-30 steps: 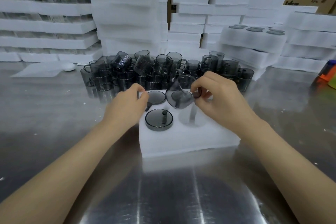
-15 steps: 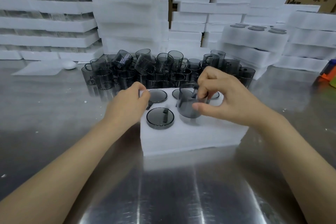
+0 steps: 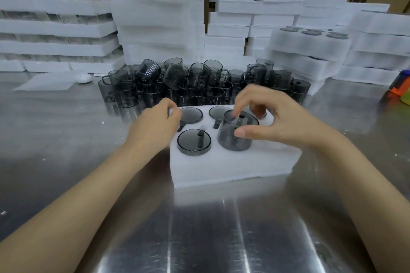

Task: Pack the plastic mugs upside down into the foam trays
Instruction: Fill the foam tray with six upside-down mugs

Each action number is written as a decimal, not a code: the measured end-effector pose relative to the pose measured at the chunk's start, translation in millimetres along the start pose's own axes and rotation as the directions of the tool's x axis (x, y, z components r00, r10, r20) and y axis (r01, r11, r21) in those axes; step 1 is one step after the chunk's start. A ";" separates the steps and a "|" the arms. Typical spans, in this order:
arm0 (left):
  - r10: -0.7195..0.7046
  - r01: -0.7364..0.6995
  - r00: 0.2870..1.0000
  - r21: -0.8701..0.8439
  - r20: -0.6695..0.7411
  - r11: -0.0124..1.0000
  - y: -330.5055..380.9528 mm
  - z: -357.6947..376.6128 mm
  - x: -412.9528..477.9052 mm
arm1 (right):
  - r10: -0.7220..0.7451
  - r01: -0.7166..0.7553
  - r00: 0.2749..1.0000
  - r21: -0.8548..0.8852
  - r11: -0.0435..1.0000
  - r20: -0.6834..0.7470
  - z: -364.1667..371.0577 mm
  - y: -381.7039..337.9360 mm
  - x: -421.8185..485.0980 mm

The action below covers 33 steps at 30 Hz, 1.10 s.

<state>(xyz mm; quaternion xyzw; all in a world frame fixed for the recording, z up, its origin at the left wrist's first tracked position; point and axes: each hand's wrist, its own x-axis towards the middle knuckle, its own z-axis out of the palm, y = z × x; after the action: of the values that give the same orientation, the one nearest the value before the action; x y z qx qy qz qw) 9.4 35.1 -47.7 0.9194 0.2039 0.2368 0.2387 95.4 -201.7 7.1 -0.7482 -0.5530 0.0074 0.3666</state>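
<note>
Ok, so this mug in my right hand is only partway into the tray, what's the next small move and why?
Probably press the mug straight down until it seats. It stands well above the tray, while the front-left mug beside it sits nearly flush. Your right hand pinches it, and your left hand grips the tray's corner, steadying it.

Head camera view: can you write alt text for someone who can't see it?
A person's right hand holds an upside-down grey plastic mug partly sunk in a white foam tray, while the left hand grips the tray's corner. Three other mugs sit inverted; loose mugs pile behind on the steel table.
</note>
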 end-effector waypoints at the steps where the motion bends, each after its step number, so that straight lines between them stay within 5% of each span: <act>1: -0.003 0.003 1.000 0.003 0.001 1.000 -0.1 -0.2 -0.1 | -0.001 0.000 1.000 -0.023 1.000 -0.028 0.5 0.4 0.5; 21: -0.003 0.003 1.000 -0.009 0.012 1.000 1.4 -1.0 -1.6 | 0.157 -0.152 0.956 -0.039 0.988 0.248 -1.2 -3.2 0.4; 23: -0.002 0.003 1.000 -0.009 0.011 1.000 1.6 -1.1 -1.6 | 0.112 -0.107 0.982 -0.039 0.993 0.149 0.9 -4.7 -0.3; 25: -0.003 0.003 1.000 -0.003 0.011 1.000 1.5 -1.3 -1.3 | 0.003 -0.013 0.991 -0.072 0.997 -0.133 1.8 -6.4 0.4; 28: -0.002 0.002 1.000 0.004 0.007 1.000 1.2 -0.8 -1.2 | -0.180 0.129 0.895 -0.150 0.980 -0.407 10.1 -14.3 3.3; 29: -0.001 0.001 1.000 0.005 0.006 1.000 1.1 -0.7 -0.9 | -0.198 0.135 0.920 -0.198 0.971 -0.339 15.2 -16.9 4.5; 31: 0.002 -0.002 1.000 0.004 0.003 1.000 0.9 -0.4 -0.6 | -0.073 0.077 0.997 -0.365 0.928 0.024 30.6 -21.4 6.1; 33: 0.004 -0.004 1.000 -0.004 0.003 1.000 0.8 -0.4 -0.2 | 0.125 0.027 0.952 -0.481 0.876 0.281 41.7 -21.9 6.7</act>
<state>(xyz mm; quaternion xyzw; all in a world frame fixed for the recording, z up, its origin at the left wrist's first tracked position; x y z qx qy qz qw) 9.2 34.5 -47.0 0.9196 0.2012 0.2365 0.2405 62.6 -170.9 -8.6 -0.8192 -0.5678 -0.0057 0.0805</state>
